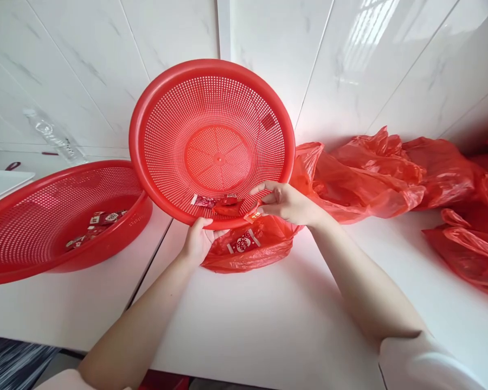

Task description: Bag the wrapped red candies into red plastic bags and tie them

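A round red plastic sieve basket point(217, 143) is tipped up on its side, its inside facing me. My left hand point(197, 241) is closed on its lower rim, thumb on the inner side. Several small wrapped packets point(228, 206) lie in the low part of the basket. My right hand point(282, 203) reaches over the lower right rim with its fingers apart. A small red packet point(252, 212) lies at its fingertips; whether they grip it I cannot tell. Below the rim sits a red plastic bag point(248, 257) with a red-and-white packet point(243, 242) showing in it.
A second red sieve basket point(101, 260) with several packets point(93, 227) in it stands on the left, touching the tipped one. Filled red plastic bags point(374, 173) line the wall on the right. A clear bottle point(55, 135) and a white tray point(4, 184) are at back left.
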Action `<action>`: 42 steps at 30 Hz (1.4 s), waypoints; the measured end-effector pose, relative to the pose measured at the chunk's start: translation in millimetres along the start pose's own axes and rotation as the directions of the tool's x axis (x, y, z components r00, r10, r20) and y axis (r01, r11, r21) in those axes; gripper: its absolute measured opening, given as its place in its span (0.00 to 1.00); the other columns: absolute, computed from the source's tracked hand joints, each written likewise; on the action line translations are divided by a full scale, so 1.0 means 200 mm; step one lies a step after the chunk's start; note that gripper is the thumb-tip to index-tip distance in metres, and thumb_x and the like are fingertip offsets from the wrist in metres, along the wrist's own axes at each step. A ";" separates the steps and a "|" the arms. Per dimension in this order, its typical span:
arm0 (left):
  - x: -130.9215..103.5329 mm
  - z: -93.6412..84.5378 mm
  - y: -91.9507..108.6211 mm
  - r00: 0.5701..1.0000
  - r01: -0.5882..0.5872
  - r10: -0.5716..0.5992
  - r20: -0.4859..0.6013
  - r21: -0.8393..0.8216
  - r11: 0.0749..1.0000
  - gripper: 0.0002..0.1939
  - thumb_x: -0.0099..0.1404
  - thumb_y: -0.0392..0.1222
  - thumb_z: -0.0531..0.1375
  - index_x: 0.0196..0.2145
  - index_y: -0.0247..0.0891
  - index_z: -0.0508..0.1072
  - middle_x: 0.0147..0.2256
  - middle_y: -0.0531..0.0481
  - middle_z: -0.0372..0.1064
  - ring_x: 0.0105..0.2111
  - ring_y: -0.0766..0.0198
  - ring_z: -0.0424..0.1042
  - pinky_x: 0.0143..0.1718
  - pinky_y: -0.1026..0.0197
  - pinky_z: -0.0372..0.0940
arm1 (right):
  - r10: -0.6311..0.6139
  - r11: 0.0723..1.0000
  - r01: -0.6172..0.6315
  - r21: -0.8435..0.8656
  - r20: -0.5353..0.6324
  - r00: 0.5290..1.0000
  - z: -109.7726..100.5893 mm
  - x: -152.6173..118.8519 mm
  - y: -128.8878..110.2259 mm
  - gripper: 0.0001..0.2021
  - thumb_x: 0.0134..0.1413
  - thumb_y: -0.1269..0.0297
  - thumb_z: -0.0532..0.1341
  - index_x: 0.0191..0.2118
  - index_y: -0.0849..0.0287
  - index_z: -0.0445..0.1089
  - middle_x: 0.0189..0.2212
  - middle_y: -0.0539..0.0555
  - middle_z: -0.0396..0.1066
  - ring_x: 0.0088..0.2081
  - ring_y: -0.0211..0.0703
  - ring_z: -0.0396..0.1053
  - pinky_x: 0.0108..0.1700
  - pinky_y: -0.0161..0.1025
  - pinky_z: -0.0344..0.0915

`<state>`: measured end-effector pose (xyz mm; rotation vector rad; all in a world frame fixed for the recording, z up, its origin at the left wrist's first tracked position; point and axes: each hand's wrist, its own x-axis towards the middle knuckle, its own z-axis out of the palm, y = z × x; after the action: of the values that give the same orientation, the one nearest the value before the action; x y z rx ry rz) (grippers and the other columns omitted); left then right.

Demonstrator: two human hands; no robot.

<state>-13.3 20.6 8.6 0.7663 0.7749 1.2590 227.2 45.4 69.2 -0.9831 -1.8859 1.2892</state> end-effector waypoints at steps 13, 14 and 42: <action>-0.01 0.03 0.01 1.000 -0.001 0.001 0.000 0.060 0.998 0.12 0.57 0.36 0.55 0.37 0.32 0.75 0.41 0.44 0.76 0.46 0.52 0.73 0.48 0.50 0.70 | -0.091 0.949 0.130 -0.288 0.143 0.985 0.07 0.00 -0.02 0.05 0.51 0.65 0.64 0.34 0.57 0.77 0.30 0.49 0.77 0.33 0.38 0.74 0.40 0.35 0.68; -0.01 0.03 0.01 1.000 -0.002 0.002 -0.002 0.057 0.998 0.12 0.57 0.36 0.55 0.37 0.32 0.75 0.40 0.44 0.76 0.46 0.52 0.73 0.49 0.50 0.69 | -0.100 0.938 0.144 -0.316 0.152 0.983 0.08 0.00 -0.01 0.05 0.51 0.66 0.64 0.34 0.57 0.77 0.30 0.49 0.77 0.33 0.38 0.74 0.39 0.34 0.68; -0.05 0.02 -0.03 0.995 0.085 -0.092 0.045 0.137 0.987 0.14 0.56 0.34 0.60 0.42 0.33 0.74 0.41 0.44 0.76 0.48 0.49 0.73 0.50 0.41 0.68 | 0.028 0.993 0.006 0.117 -0.289 0.957 0.10 0.15 0.20 0.19 0.51 0.60 0.64 0.49 0.61 0.72 0.37 0.53 0.75 0.38 0.39 0.73 0.46 0.41 0.70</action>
<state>-8.3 10.4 5.7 0.8607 0.8499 1.1114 204.1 70.6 27.6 -1.0591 -1.5659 1.1747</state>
